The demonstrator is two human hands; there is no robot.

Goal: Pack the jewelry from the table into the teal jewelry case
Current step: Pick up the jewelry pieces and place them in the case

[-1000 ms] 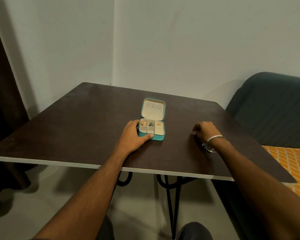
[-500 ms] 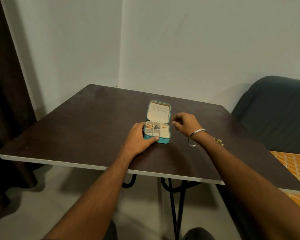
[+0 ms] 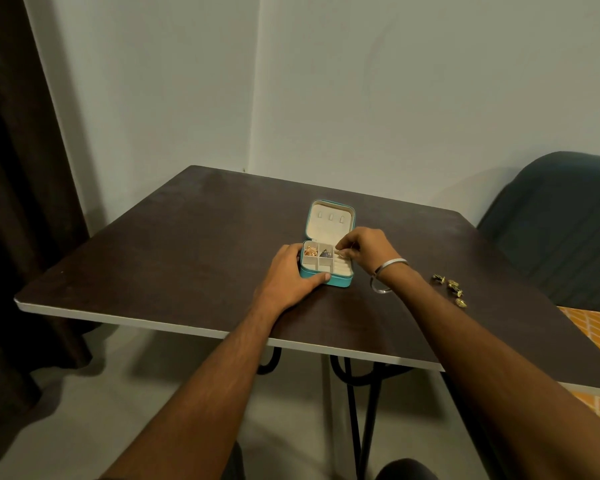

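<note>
Small teal jewelry case [image 3: 340, 280] near the middle of the dark table [image 3: 174, 258], lid up and leaning back. Soft cream lining inside the lid, with three little tabs in a row. Bottom half cut into small square boxes on the left and soft rolled rows on the right. Shiny gold jewelry [image 3: 310, 251] curled up in the back left box. Dark bluish piece [image 3: 325, 253] in the box just beside it. Front boxes look bare.

Table top flat, brown and smooth, with a pale thin edge and black curly metal legs. Four little gold pieces [image 3: 451, 287] lying well apart from the case, off to the right. Silver ring-shaped bangle [image 3: 379, 287] flat on the table by the right wrist.

Left hand [image 3: 288, 278] resting flat, fingers wrapped round the left side and front corner of the case, gripping it. Right hand [image 3: 364, 248] bent down over the back right part of the case, fingertips pinched together on something tiny. Cannot tell what that tiny thing is. Thin silver band on the right wrist.
</note>
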